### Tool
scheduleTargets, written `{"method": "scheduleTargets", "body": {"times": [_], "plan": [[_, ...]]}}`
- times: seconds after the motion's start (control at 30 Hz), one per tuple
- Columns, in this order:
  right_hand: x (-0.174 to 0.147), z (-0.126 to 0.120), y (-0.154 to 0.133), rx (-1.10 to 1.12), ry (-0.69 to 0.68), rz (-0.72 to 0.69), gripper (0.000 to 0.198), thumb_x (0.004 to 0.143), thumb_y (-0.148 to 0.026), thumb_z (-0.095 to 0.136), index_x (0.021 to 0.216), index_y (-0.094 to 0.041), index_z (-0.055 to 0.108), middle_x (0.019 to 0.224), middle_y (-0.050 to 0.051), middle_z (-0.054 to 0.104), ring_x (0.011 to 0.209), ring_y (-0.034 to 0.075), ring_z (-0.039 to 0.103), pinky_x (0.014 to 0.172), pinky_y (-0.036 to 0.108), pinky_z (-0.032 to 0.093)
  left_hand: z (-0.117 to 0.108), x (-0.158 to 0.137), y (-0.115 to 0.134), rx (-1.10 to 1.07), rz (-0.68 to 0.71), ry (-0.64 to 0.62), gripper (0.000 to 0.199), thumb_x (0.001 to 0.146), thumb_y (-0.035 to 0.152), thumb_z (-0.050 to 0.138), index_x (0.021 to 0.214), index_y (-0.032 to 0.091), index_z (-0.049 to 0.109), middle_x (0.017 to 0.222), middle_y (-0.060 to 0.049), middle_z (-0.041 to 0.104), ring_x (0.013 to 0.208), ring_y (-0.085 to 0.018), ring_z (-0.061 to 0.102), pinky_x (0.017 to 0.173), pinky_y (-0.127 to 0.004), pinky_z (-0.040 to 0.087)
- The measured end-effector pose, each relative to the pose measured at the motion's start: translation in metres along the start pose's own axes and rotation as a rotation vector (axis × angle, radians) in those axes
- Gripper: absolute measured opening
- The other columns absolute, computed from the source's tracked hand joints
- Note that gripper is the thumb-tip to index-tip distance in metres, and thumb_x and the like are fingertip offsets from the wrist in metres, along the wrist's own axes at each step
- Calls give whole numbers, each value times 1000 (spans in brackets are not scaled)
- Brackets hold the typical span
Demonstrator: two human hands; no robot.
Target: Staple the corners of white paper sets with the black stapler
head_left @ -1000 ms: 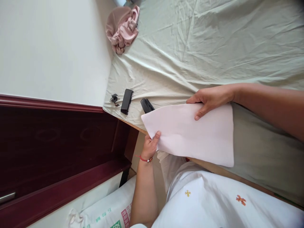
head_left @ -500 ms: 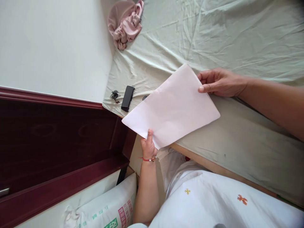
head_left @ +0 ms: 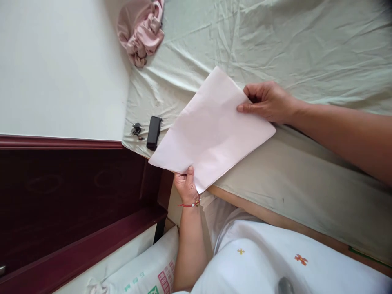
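A blank, pale pinkish-white sheet of paper (head_left: 211,130) is held up slantwise over the bed's edge; whether it is one sheet or a thin stack I cannot tell. My left hand (head_left: 186,185), with a red beaded bracelet at the wrist, pinches its lower left edge, thumb on top. At the upper right edge, my right hand (head_left: 268,102) grips the paper between the thumb above and curled fingers partly hidden behind. Close to the paper's left corner lies a black oblong case (head_left: 154,132), beside a small bunch of keys (head_left: 136,130).
A light green sheet (head_left: 290,53) covers the bed, wrinkled. Crumpled pink satin cloth (head_left: 142,32) lies against the white wall (head_left: 58,69). Dark red wooden furniture (head_left: 73,179) stands at left. Below it is a white printed sack (head_left: 147,269).
The paper has turned slightly, its top corner moving left and up. My right hand has shifted left with it. The whole view has tilted a little.
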State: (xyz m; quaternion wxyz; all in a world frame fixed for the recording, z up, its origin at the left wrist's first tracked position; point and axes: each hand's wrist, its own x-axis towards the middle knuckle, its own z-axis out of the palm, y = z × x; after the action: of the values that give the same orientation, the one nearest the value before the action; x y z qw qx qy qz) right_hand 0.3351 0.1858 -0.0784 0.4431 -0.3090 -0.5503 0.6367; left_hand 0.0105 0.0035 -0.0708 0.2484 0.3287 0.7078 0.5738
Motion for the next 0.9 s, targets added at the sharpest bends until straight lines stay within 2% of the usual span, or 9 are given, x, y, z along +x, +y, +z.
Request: {"method": "scheduleTargets", "body": {"times": [0.13, 0.23, 0.33, 0.43, 0.5, 0.63, 0.73, 0.83, 0.9], "plan": [[0, -1, -2, -180, 57, 9, 37, 81, -45, 93, 78, -24, 62, 75, 0, 59, 77, 18, 56, 60, 30, 44, 4, 1, -6, 49, 22, 67, 62, 62, 64, 101, 94, 17, 76, 102, -7, 84, 95, -21, 78, 97, -36, 61], [-1, 0, -8, -321, 89, 33, 36, 82, -42, 89, 75, -24, 58, 73, -1, 54, 79, 19, 54, 64, 32, 43, 5, -2, -5, 56, 53, 82, 59, 69, 67, 96, 93, 18, 75, 98, -5, 82, 97, -21, 76, 100, -36, 59], [-2, 3, -17, -428, 116, 67, 35, 86, -38, 84, 74, -24, 54, 71, -1, 49, 79, 18, 50, 67, 33, 40, 5, -7, -2, -3, 95, 17, 53, 77, 67, 90, 96, 20, 75, 99, -6, 81, 103, -24, 76, 103, -37, 58], [-2, 4, -24, -497, 165, 80, 40, 88, -39, 82, 72, -25, 48, 69, -1, 44, 77, 18, 45, 67, 35, 36, 2, -11, -2, -47, 84, -70, 52, 71, 60, 94, 98, 20, 76, 97, -5, 79, 100, -24, 76, 100, -37, 59], [-2, 3, -25, -515, 187, 79, 46, 86, -45, 84, 71, -26, 44, 68, -1, 42, 76, 19, 44, 65, 35, 35, 0, -11, -5, -1, 82, -69, 53, 67, 58, 97, 96, 19, 75, 93, -4, 78, 95, -22, 75, 97, -36, 59], [-1, -2, -18, -418, 162, 23, 53, 84, -57, 85, 72, -28, 42, 66, 0, 38, 75, 21, 43, 60, 36, 32, 2, -5, -10, 114, 110, 18, 57, 69, 67, 93, 92, 18, 74, 90, -3, 77, 86, -19, 72, 88, -32, 58], [-1, -3, -13, -232, 48, -15, 52, 89, -62, 80, 75, -29, 42, 62, 0, 34, 72, 21, 41, 56, 35, 30, 6, -4, -9, 129, 122, 49, 58, 72, 71, 91, 92, 19, 75, 90, -3, 77, 86, -18, 71, 86, -31, 57], [-2, -2, -16, -108, -82, 36, 51, 91, -64, 79, 76, -31, 44, 59, -1, 33, 67, 20, 39, 52, 35, 27, 10, -8, -3, 80, 93, 53, 57, 76, 74, 87, 89, 19, 75, 87, -3, 77, 90, -20, 73, 89, -32, 58], [-2, 0, -19, -92, -94, 65, 52, 90, -65, 80, 74, -31, 44, 59, -1, 33, 66, 20, 39, 50, 36, 26, 10, -11, 1, 15, 58, 29, 57, 76, 75, 86, 89, 19, 76, 88, -5, 79, 94, -23, 75, 93, -35, 59]]}}
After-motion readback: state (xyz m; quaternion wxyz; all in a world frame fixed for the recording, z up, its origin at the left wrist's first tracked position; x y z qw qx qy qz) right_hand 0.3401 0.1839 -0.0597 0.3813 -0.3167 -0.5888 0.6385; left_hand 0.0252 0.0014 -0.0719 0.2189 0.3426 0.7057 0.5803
